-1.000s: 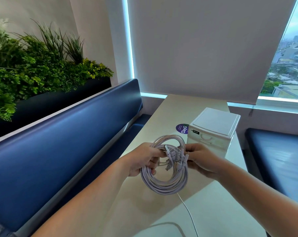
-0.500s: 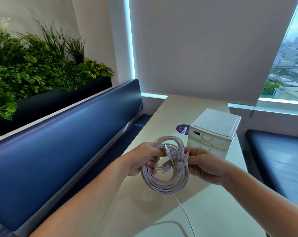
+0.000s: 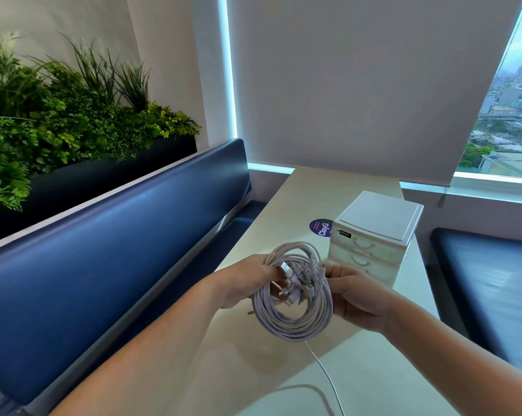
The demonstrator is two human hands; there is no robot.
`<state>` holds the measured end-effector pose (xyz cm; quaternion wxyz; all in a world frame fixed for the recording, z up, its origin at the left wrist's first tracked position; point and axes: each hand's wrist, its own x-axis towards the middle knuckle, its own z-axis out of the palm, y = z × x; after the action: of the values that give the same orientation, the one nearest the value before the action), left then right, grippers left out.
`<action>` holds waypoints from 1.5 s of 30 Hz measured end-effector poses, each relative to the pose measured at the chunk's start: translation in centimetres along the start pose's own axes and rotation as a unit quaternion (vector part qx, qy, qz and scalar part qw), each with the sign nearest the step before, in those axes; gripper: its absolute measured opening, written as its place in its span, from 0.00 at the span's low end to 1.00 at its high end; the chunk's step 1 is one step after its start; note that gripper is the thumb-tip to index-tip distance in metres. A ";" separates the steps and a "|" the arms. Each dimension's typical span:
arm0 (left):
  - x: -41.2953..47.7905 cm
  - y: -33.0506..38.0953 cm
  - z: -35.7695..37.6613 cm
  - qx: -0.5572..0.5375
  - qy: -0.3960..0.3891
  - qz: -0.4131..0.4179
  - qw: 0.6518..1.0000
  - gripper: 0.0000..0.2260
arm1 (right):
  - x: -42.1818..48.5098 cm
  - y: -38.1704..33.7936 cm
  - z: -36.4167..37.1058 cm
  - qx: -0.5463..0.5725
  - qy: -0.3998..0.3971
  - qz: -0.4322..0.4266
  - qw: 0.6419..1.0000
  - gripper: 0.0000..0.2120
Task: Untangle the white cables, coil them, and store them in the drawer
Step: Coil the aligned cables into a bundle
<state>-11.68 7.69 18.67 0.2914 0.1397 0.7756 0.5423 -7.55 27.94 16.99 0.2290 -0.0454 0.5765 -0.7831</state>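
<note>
a pale table runs to a window with a drawn blind. a blue bench lines its left side, under green plants. far right on the table stands a white drawer unit, drawers closed, a purple sticker just left of it. nearer, above the table, a coil of white cables is held between both hands: the left hand curls round its left side, the right hand pinches its right side. one strand trails down.
</note>
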 end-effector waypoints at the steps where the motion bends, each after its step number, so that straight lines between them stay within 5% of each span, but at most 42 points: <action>1: 0.0 0.1 0.1 0.003 0.003 -0.004 1.000 0.10 | 0.0 0.1 -0.1 -0.007 0.002 0.007 1.000 0.11; 9: 0.7 0.0 0.3 0.013 0.029 -0.012 0.999 0.12 | 0.0 0.4 -0.3 -0.018 0.032 0.015 0.999 0.11; 12: 0.8 0.1 0.0 0.019 0.052 -0.015 0.998 0.12 | -0.2 0.0 -0.5 0.037 0.042 0.002 0.998 0.19; 16: 1.2 0.0 -0.1 0.009 0.088 -0.014 0.996 0.14 | -0.7 -0.6 0.1 0.090 0.025 0.012 0.996 0.16; 22: 1.5 0.3 0.4 -0.059 0.125 0.018 0.990 0.10 | -0.6 -1.1 1.0 -0.014 0.043 -0.041 0.998 0.17; 31: 0.5 0.9 0.7 -0.117 0.152 0.011 0.981 0.07 | 0.0 -0.3 1.7 -0.018 0.099 -0.106 0.989 0.42; 39: 0.8 0.6 0.9 -0.089 0.164 0.003 0.982 0.08 | 0.1 -0.9 1.3 -0.124 0.145 -0.101 0.976 0.14; 45: 0.9 1.1 1.1 -0.055 0.173 0.011 0.983 0.06 | 0.4 -1.1 1.8 -0.098 0.181 -0.097 0.974 0.24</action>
<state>-11.78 9.41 19.11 0.1539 0.0358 0.7817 0.6033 -7.66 26.44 18.49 0.0380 0.0195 0.6750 -0.7365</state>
